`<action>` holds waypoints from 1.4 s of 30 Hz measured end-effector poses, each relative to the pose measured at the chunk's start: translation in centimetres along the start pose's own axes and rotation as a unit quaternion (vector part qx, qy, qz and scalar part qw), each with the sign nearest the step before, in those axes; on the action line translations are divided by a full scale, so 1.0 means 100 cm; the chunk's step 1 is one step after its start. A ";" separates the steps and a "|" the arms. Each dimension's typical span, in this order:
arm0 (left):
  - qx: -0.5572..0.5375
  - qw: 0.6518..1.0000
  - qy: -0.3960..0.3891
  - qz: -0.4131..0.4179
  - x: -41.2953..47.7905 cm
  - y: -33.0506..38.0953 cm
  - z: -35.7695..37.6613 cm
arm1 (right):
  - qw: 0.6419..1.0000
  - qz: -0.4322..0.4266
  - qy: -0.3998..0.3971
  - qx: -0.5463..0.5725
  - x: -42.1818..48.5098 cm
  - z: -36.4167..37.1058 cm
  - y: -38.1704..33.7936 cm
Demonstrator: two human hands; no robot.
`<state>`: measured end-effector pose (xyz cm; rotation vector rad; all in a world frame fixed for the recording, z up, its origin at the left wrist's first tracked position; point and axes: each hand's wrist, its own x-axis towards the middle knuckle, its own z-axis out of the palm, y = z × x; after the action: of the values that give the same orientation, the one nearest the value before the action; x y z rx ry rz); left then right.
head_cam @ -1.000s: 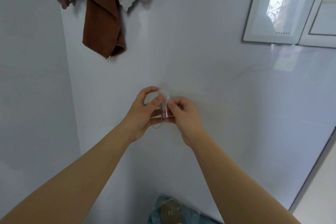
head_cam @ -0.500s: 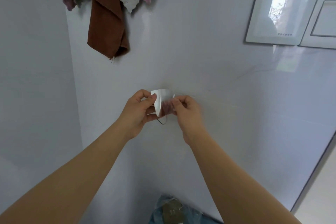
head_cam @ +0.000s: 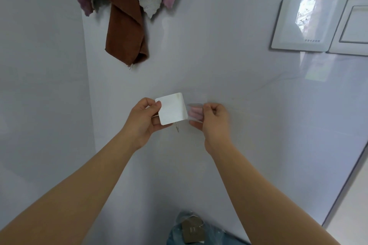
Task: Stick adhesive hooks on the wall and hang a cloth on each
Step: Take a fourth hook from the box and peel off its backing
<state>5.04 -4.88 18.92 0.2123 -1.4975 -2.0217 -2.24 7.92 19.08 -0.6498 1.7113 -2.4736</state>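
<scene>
At upper left, cloths are already hung. At centre, white backing is pinched by the left grip, the clear adhesive hook by the right grip; sticking is judged pending.

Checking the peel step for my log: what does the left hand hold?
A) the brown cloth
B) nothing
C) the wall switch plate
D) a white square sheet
D: the left hand pinches the white square sheet by its left edge; the right hand grips clear film.
</scene>
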 end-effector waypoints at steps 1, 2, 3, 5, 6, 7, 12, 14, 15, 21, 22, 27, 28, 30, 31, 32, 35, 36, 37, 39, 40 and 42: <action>-0.014 1.000 0.006 0.002 -0.001 0.003 -0.001 | 1.000 0.002 0.012 0.008 -0.001 -0.001 -0.002; -0.035 0.999 0.017 0.006 -0.001 0.006 -0.006 | 0.999 0.003 0.030 0.020 -0.001 -0.003 -0.004; -0.054 0.998 0.031 0.009 -0.001 0.008 -0.012 | 0.998 -0.001 0.050 0.031 0.000 -0.007 -0.006; -0.052 0.997 0.050 0.014 -0.001 0.012 -0.023 | 0.996 -0.019 0.078 0.040 0.001 -0.017 -0.010; -0.039 0.998 0.051 0.012 -0.002 0.012 -0.026 | 0.996 -0.024 0.079 0.038 0.001 -0.020 -0.011; -0.025 0.999 0.046 0.007 -0.003 0.010 -0.025 | 0.996 -0.026 0.073 0.034 -0.001 -0.022 -0.010; 0.021 0.999 0.002 -0.025 -0.012 -0.010 0.001 | 0.998 -0.024 0.061 -0.009 -0.018 -0.030 -0.003; 0.040 0.998 -0.005 -0.044 -0.019 -0.025 0.006 | 0.997 -0.025 0.069 -0.021 -0.024 -0.043 -0.001; 0.050 0.997 -0.008 -0.051 -0.023 -0.033 0.008 | 0.997 -0.023 0.071 -0.026 -0.027 -0.049 0.000; 0.105 0.990 -0.006 -0.093 -0.053 -0.090 0.020 | 0.987 0.003 0.085 -0.134 -0.059 -0.095 0.027; 0.115 0.988 -0.003 -0.099 -0.057 -0.099 0.022 | 0.984 0.011 0.086 -0.154 -0.065 -0.102 0.033; 0.155 0.978 -0.002 -0.139 -0.080 -0.137 0.033 | 0.951 0.067 0.083 -0.291 -0.094 -0.146 0.058; 0.162 0.976 -0.002 -0.147 -0.084 -0.143 0.035 | 0.938 0.072 0.084 -0.329 -0.100 -0.153 0.063; 0.170 0.972 0.002 -0.160 -0.091 -0.154 0.039 | 0.912 0.080 0.076 -0.396 -0.111 -0.166 0.072; 0.172 0.971 0.004 -0.167 -0.094 -0.159 0.041 | 0.899 0.087 0.069 -0.423 -0.117 -0.172 0.075; 0.173 0.970 0.007 -0.173 -0.097 -0.163 0.043 | 0.889 0.093 0.062 -0.443 -0.121 -0.176 0.080; 0.195 0.965 0.004 -0.176 -0.098 -0.172 0.047 | 0.873 0.104 0.053 -0.473 -0.128 -0.186 0.096; 0.203 0.963 0.003 -0.175 -0.098 -0.173 0.047 | 0.868 0.109 0.050 -0.481 -0.130 -0.186 0.101; 0.209 0.962 0.001 -0.175 -0.097 -0.174 0.047 | 0.863 0.113 0.044 -0.490 -0.131 -0.186 0.106; 0.213 0.960 0.004 -0.182 -0.095 -0.177 0.046 | 0.847 0.121 0.013 -0.518 -0.133 -0.186 0.117; 0.213 0.959 0.006 -0.186 -0.094 -0.178 0.046 | 0.835 0.125 -0.004 -0.535 -0.135 -0.186 0.121; 0.220 0.958 0.008 -0.186 -0.091 -0.180 0.045 | 0.806 0.137 -0.042 -0.574 -0.137 -0.187 0.129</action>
<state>3.53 7.02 2.05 0.7386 -2.0024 -1.9187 0.81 23.36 -2.22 -0.4481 2.8734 -0.9667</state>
